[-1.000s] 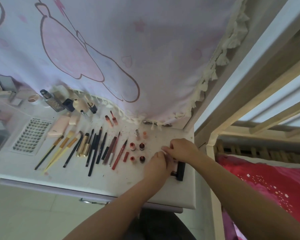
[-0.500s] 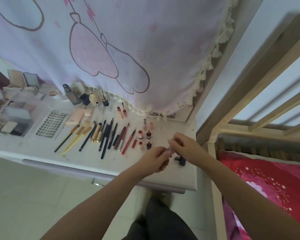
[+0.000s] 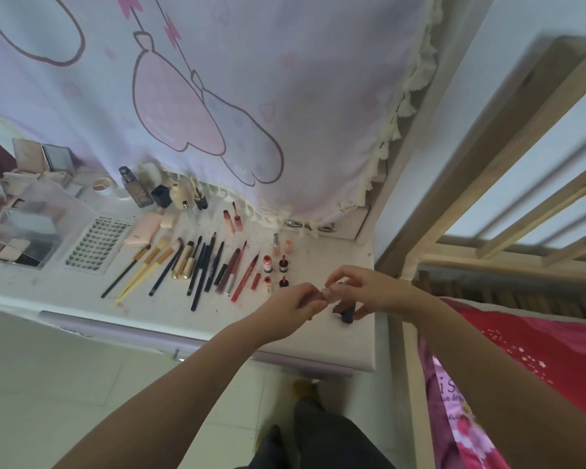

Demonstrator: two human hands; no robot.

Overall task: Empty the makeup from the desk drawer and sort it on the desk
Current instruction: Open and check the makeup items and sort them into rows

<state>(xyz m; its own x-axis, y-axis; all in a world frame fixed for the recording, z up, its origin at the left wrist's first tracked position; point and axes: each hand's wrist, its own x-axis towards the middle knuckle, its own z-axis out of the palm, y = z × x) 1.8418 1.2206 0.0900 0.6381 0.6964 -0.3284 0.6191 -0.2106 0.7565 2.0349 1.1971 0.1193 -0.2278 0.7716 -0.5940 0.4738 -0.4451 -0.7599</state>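
Hanging over the back of the white surface [image 3: 82, 292], a pale lilac curtain [image 3: 285, 96] printed with pink cartoon outlines filled most of the head view, its tasselled hem reaching down to the far edge. To the right stood a wooden bed frame [image 3: 487, 157] with a red and pink blanket [image 3: 538, 350] below it.

A clear plastic organiser [image 3: 31, 228] holding palettes sat at the left end of the surface, with a white lash tray [image 3: 95, 245] just beside it. Behind these stood a cluster of bottles [image 3: 156, 192], upright near the curtain hem. A row of brushes and pencils [image 3: 190, 265] lay side by side across the middle of the surface, roughly parallel and slanting toward the front edge. Right of that row, four small bottles [image 3: 274, 270] stood in a square, two pale and two dark.

Both arms reached in from the lower edge and met above the right end of the surface. The left hand [image 3: 291, 308] had its fingers curled inward toward the right hand [image 3: 362, 292], whose fingers were also bent, and the fingertips of both pinched a small pale item [image 3: 329, 292] between them; it was too blurred to say what it was. A small dark case [image 3: 347, 314] lay on the surface just under the right hand, near the front right corner.
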